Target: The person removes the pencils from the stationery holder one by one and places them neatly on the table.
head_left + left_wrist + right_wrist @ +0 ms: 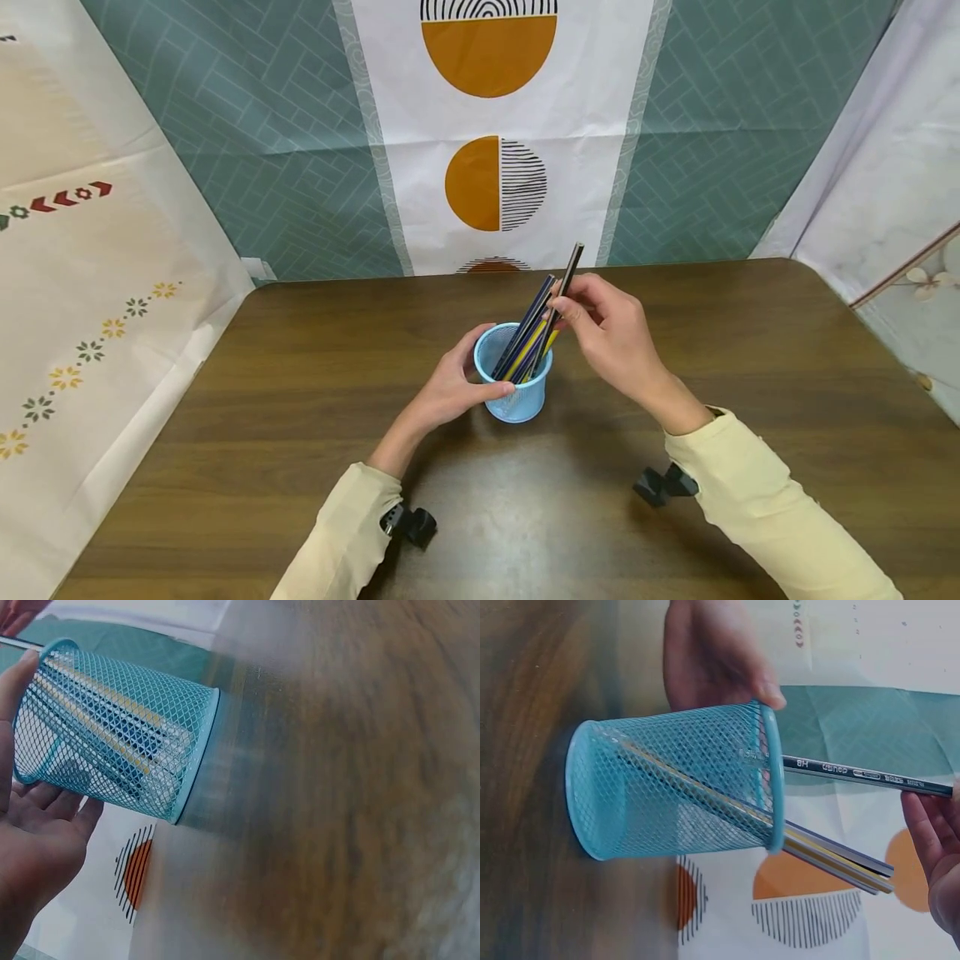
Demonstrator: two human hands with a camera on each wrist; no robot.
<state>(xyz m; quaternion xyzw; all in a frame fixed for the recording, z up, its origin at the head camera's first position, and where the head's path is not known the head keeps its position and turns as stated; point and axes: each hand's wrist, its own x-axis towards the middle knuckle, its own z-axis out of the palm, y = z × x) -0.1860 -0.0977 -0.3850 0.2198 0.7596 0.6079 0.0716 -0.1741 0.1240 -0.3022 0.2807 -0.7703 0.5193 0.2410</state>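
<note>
A light blue mesh pen cup (517, 407) is upright over the middle of the wooden table, its open top facing up. My left hand (452, 385) grips it near the rim, thumb on the near side and fingers round the far side. Several pencils (838, 864), dark and yellow-striped, lean together inside the cup. My right hand (613, 335) is above the rim and pinches a dark pencil (855, 775) near its upper end. That pencil's lower end is inside the cup, behind the mesh in the right wrist view. "HB" shows on its barrel.
The brown wooden table (262, 417) spreads out on all sides of the cup. A green and white patterned cloth (300, 167) hangs behind its far edge. Pale cloths hang at left and right. A black camera mount (663, 485) sits at the right sleeve.
</note>
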